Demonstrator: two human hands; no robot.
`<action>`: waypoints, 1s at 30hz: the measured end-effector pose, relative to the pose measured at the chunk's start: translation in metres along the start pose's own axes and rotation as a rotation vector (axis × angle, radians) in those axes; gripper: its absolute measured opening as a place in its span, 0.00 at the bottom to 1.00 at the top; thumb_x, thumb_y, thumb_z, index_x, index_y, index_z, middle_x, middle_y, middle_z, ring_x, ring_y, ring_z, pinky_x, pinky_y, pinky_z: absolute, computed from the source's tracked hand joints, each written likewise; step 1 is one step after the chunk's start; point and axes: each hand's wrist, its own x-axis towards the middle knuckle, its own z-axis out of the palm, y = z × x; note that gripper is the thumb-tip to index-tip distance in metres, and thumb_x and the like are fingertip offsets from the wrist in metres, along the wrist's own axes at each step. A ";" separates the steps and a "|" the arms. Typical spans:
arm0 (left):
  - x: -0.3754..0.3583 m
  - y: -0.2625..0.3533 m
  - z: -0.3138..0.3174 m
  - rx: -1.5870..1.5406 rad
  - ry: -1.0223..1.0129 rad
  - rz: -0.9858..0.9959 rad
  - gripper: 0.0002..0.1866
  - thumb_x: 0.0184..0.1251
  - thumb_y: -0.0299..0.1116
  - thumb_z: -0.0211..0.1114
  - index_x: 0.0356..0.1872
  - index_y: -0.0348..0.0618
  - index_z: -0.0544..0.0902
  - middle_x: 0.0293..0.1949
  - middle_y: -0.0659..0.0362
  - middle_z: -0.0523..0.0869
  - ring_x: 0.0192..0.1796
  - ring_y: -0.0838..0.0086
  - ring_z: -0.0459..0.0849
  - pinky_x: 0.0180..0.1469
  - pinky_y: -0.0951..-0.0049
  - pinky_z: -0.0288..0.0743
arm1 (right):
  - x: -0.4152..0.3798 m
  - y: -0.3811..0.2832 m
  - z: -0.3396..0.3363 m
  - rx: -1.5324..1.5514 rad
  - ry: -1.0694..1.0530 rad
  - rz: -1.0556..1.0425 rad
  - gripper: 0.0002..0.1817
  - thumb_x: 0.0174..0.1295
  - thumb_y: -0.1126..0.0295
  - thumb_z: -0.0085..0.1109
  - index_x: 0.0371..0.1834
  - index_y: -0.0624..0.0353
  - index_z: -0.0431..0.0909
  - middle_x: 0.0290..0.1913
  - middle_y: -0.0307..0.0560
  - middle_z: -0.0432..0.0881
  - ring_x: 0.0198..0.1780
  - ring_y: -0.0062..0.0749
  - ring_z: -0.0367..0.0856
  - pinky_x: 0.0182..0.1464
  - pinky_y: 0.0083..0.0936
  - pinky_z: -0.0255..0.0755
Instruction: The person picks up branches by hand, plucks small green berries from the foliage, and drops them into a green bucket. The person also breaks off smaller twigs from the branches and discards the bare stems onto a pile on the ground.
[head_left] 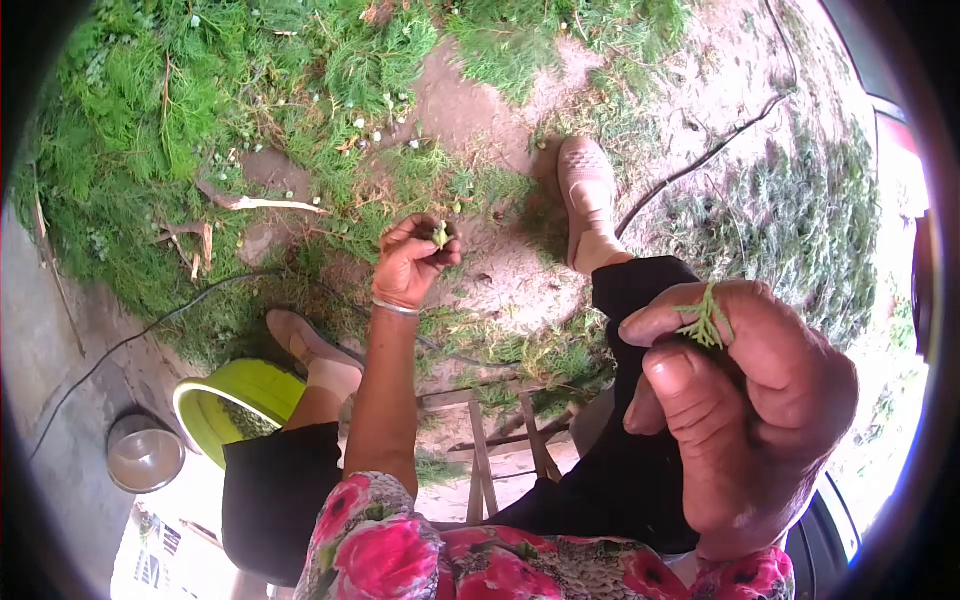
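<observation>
A flat green conifer sprig (706, 322) is pinched between the thumb and forefinger of my right hand (765, 400), which is raised close to the camera. My left hand (408, 265), a pale bangle on its wrist, is held lower over the ground between my feet. Its fingertips close on a small green cone (440, 236). Cut conifer branches (160, 110) with scale-like leaves and little pale cones cover the ground ahead of both hands.
A lime-green tub (195, 395) with small bits inside tilts by my left leg, beside a metal bowl (146, 455). Black cable (690, 160) crosses the ground on both sides. Split wood (262, 204) lies among the branches. A wooden frame (480, 450) stands between my legs.
</observation>
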 end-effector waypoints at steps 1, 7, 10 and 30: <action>-0.001 0.003 0.014 -0.023 -0.033 0.012 0.12 0.54 0.18 0.56 0.41 0.33 0.75 0.40 0.42 0.81 0.37 0.60 0.83 0.32 0.69 0.81 | 0.000 -0.001 -0.001 0.001 0.002 0.000 0.11 0.59 0.69 0.57 0.31 0.69 0.77 0.24 0.46 0.78 0.15 0.22 0.73 0.20 0.17 0.65; 0.013 0.002 0.030 0.398 0.338 0.091 0.07 0.54 0.27 0.67 0.32 0.35 0.82 0.30 0.50 0.85 0.27 0.66 0.83 0.27 0.72 0.79 | 0.000 0.002 -0.008 -0.062 0.007 0.051 0.10 0.59 0.70 0.58 0.32 0.69 0.77 0.25 0.46 0.79 0.17 0.21 0.75 0.21 0.16 0.66; 0.058 -0.038 -0.009 1.524 0.527 0.248 0.09 0.49 0.29 0.70 0.32 0.38 0.83 0.29 0.53 0.86 0.26 0.69 0.83 0.29 0.69 0.78 | 0.001 0.007 -0.010 -0.072 0.012 0.033 0.10 0.59 0.69 0.58 0.33 0.68 0.77 0.25 0.46 0.79 0.17 0.21 0.75 0.21 0.16 0.66; 0.062 0.050 0.029 0.622 0.484 0.213 0.05 0.56 0.23 0.64 0.34 0.33 0.82 0.27 0.49 0.84 0.22 0.72 0.81 0.20 0.77 0.74 | 0.000 0.014 -0.028 -0.043 0.072 0.058 0.16 0.54 0.65 0.60 0.36 0.69 0.75 0.19 0.43 0.75 0.14 0.20 0.71 0.16 0.14 0.59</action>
